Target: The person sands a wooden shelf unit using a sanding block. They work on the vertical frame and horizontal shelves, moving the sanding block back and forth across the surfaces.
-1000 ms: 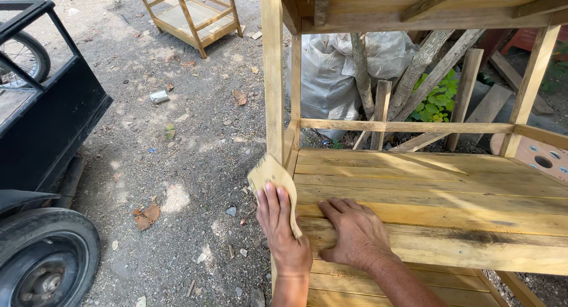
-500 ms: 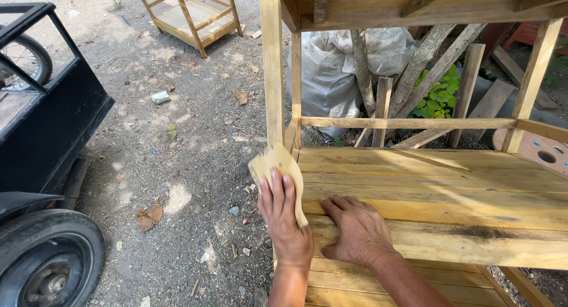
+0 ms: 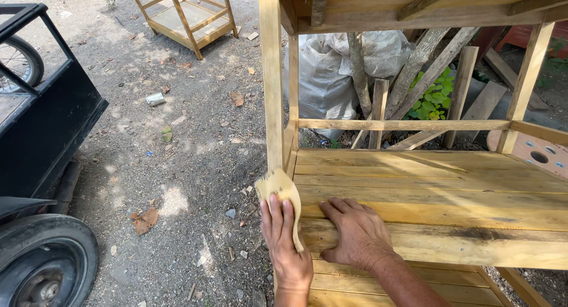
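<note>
My left hand (image 3: 285,242) presses a tan sheet of sandpaper (image 3: 279,190) against the left edge of a wooden shelf (image 3: 438,188), at the foot of the front corner post (image 3: 271,76). The sandpaper folds over that edge, under my fingers. My right hand (image 3: 355,233) lies flat, fingers spread, on the shelf's front plank just right of the left hand. It holds nothing. The shelf belongs to a pale wooden frame with a top board above and a lower shelf below.
A black cart (image 3: 41,123) with a rubber tyre (image 3: 44,265) stands at the left. Gravel ground (image 3: 177,165) with leaves and a crushed can lies between. A small wooden rack (image 3: 186,17) is at the back; white sacks (image 3: 331,76) and planks lean behind the frame.
My left hand has slid the sandpaper down along the shelf's left edge toward me. My right hand has stayed flat on the plank.
</note>
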`<state>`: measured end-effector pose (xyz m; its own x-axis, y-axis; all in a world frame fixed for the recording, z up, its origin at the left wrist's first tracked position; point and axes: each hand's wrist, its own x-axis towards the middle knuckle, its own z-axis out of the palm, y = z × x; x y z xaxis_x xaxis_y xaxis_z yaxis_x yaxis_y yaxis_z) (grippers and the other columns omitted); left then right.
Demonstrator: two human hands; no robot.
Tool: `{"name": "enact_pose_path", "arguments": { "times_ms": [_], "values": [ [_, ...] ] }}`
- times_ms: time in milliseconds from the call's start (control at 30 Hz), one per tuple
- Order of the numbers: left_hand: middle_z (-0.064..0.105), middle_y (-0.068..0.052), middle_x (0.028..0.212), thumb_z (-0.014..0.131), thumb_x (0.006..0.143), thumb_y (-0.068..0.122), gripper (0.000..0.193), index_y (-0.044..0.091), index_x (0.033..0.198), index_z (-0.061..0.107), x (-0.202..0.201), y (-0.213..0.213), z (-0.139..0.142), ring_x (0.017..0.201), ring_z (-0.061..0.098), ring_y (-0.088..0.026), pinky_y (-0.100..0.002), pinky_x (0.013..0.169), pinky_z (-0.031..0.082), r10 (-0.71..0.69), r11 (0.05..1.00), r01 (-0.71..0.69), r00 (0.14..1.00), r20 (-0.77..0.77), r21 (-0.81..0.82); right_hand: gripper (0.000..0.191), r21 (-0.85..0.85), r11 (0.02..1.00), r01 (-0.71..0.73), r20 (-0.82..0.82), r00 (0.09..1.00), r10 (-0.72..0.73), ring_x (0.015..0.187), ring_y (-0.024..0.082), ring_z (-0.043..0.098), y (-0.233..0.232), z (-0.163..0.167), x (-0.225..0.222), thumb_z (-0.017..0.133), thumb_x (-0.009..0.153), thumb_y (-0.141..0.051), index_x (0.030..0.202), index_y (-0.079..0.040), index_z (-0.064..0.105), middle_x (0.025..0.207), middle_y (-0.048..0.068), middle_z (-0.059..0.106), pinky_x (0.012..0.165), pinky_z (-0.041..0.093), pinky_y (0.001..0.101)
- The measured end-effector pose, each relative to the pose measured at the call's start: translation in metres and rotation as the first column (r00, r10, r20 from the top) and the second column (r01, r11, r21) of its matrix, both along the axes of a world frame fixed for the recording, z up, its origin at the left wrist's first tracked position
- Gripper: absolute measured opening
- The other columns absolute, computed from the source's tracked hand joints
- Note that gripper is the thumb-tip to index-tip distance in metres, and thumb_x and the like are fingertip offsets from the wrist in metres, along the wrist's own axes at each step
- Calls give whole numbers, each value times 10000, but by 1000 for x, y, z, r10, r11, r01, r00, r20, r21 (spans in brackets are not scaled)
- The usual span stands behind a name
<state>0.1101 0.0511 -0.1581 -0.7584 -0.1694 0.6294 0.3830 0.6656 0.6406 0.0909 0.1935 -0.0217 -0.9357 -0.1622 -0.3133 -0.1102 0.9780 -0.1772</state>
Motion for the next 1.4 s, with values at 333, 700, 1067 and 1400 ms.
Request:
{"name": "enact_pose_path", "arguments": {
  "times_ms": [333,700,1067,1400],
  "values": [
    [340,-176,1677,500,1063,70,496,73,1556,452,-86,2,75,1571,310,-427,-506,1295,292,-40,996,52,987,-156,75,1064,42,999,30,71,997,-33,1498,211,309,-2,7,-1,910,621,-433,1527,-230,391,1603,5,353,1248,263,398],
    [352,-164,1642,588,927,14,556,68,1477,532,-12,-10,26,1544,213,-455,-540,1237,242,-49,987,59,996,74,-146,1055,-32,999,35,97,995,-31,1479,218,358,2,11,-2,897,617,-406,1515,-173,394,1590,40,388,1250,298,380],
    [355,-173,1632,546,729,-110,742,35,1457,538,-29,0,53,1542,192,-460,-574,1235,182,8,986,7,996,89,-164,1042,-65,998,11,72,997,-7,1473,227,346,8,7,-4,894,609,-359,1518,-160,424,1572,63,392,1230,299,391],
    [368,-119,1663,551,995,82,488,66,1483,549,-150,12,141,1570,242,-413,-517,1265,255,39,991,-50,995,-89,-125,1115,-35,998,-46,217,975,52,1521,269,262,19,-36,-22,896,710,-468,1576,-160,263,1644,86,267,1261,222,426]
  ]
}}
